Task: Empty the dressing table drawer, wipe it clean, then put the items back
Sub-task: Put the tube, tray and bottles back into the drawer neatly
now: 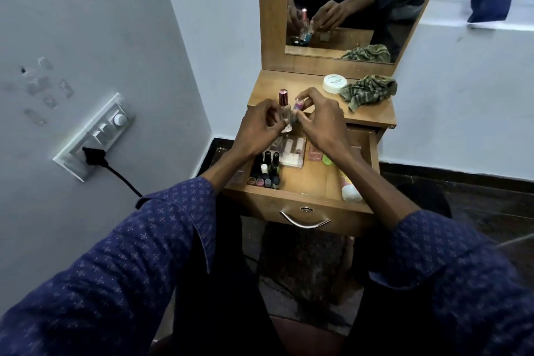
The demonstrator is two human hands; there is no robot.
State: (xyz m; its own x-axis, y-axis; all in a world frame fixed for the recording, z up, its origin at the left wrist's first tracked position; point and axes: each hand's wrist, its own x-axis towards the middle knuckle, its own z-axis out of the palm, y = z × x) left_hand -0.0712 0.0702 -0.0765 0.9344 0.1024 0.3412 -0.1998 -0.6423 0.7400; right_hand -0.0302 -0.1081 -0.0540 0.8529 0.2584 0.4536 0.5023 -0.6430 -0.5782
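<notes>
A: What's the biggest thing there?
B: A wooden desk with a mirror above it; its drawer stands pulled open toward the person.
A: And on top of the desk?
B: A crumpled green striped cloth, and just beside it a flat white jar.
A: What does the drawer hold?
B: At its left, a cluster of upright nail polish bottles. Behind them lies a clear plastic case. Along the right wall lies a white-capped tube, with a small pink box farther back.
A: The hands?
B: Both are raised over the drawer's back. The left hand has its grip closed round a clear perfume bottle with a pink cap, held upright. The right hand pinches a small pink-capped item; I cannot tell what it is.
</notes>
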